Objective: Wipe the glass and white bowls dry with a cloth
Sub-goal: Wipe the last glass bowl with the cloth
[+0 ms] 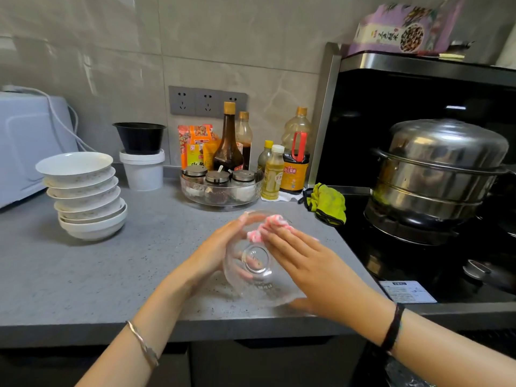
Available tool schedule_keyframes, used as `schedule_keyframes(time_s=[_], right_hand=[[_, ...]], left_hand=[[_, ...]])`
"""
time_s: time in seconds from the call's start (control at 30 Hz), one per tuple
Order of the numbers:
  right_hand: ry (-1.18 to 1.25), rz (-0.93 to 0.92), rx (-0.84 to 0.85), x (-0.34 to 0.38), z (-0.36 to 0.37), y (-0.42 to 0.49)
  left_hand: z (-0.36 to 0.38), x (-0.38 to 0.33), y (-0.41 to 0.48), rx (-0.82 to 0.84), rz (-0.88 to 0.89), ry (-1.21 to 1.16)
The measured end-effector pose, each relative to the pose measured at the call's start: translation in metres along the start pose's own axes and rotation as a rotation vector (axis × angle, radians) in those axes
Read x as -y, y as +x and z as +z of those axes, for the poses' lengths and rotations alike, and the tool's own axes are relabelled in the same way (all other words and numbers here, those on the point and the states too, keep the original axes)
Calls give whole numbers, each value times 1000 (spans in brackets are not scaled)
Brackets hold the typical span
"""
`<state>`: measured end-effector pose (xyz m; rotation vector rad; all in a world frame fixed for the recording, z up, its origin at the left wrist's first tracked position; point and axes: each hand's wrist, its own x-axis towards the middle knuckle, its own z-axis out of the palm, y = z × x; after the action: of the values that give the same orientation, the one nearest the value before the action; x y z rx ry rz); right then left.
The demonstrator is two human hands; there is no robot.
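Your left hand [220, 247] has its grip clasped on the rim of the glass bowl [259, 286], fingers inside, holding it tipped just above the table [111, 275] with its base toward you. Your right hand [301, 261] lies flat on its outer wall, fingers straight, pressing the pink cloth [268, 224] near the bowl's far rim. The stacked white bowls [86, 196] stand well left of it.

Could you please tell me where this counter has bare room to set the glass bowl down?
The widest bare patch of counter lies front-left, between the stack of white bowls and the left hand. A narrower strip runs between the condiment tray and the glass bowl. Bottles crowd the back; the yellow-green cloth takes the right.
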<state>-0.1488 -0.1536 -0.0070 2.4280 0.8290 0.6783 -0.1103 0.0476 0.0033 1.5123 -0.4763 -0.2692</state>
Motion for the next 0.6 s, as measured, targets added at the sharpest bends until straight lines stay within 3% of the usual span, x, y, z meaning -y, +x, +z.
schedule_keyframes(time_s=[0.27, 0.43, 0.6], right_hand=[[618, 119, 17, 43, -36, 8], [355, 231, 79, 33, -30, 16], [545, 147, 51, 45, -40, 14]], left_hand=[[12, 6, 4, -154, 22, -133], [6, 2, -2, -140, 42, -130], [8, 2, -2, -250, 81, -85]])
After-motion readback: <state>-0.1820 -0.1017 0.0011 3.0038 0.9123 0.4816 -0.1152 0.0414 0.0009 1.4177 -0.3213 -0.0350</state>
